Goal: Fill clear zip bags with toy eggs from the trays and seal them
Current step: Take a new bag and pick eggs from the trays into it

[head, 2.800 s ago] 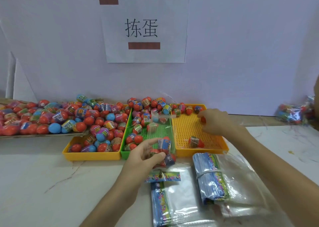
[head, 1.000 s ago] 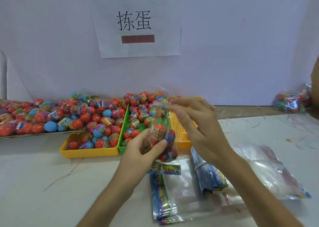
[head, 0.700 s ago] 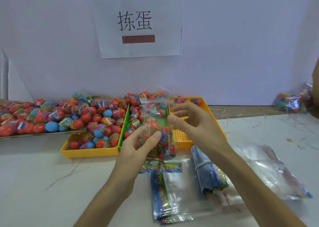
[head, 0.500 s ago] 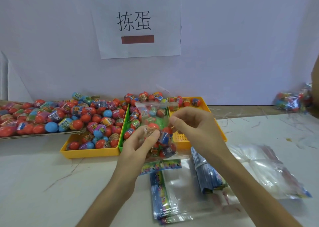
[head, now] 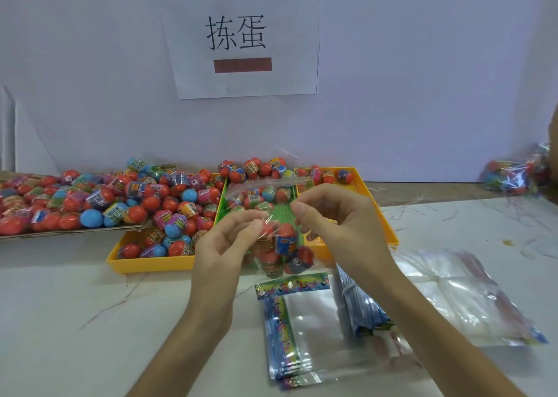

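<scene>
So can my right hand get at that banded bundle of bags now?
Probably not yet: the right hand pinches the filled zip bag, as does the left hand. The banded bundle lies uncovered on the table close by the right wrist, so once freed, the way looks open.

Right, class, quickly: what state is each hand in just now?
Left hand: pinching the left side of the clear zip bag of toy eggs.
Right hand: pinching the bag's right side.
</scene>
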The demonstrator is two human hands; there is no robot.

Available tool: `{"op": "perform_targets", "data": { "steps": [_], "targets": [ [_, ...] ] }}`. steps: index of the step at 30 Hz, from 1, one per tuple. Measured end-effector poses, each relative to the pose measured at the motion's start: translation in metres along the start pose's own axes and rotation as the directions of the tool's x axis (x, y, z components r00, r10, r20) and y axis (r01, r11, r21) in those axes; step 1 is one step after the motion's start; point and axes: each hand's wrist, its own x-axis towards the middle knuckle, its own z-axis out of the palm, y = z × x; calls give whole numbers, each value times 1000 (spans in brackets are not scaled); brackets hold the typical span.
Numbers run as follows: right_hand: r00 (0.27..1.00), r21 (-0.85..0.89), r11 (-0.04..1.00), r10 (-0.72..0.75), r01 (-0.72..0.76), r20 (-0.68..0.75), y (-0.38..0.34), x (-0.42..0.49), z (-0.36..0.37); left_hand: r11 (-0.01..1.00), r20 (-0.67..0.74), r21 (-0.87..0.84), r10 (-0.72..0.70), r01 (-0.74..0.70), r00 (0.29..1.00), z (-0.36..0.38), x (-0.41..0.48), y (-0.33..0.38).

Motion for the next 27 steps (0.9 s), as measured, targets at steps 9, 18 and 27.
{"op": "perform_targets", "data": {
  "steps": [9, 18, 27],
  "targets": [
    [998, -10, 999, 49, -48, 48, 3, -4, 10, 998, -102, 38, 49, -45, 994, -3, 2, -3],
    [995, 90, 994, 73, -66, -71, 1, -2, 6, 1000, -134, -21, 20, -23, 991, 4, -2, 5],
    [994, 115, 991, 81, -72, -75, 2, -3, 6, 998, -107, -66, 16, -24, 994, 2, 0, 7]
  ]
}}
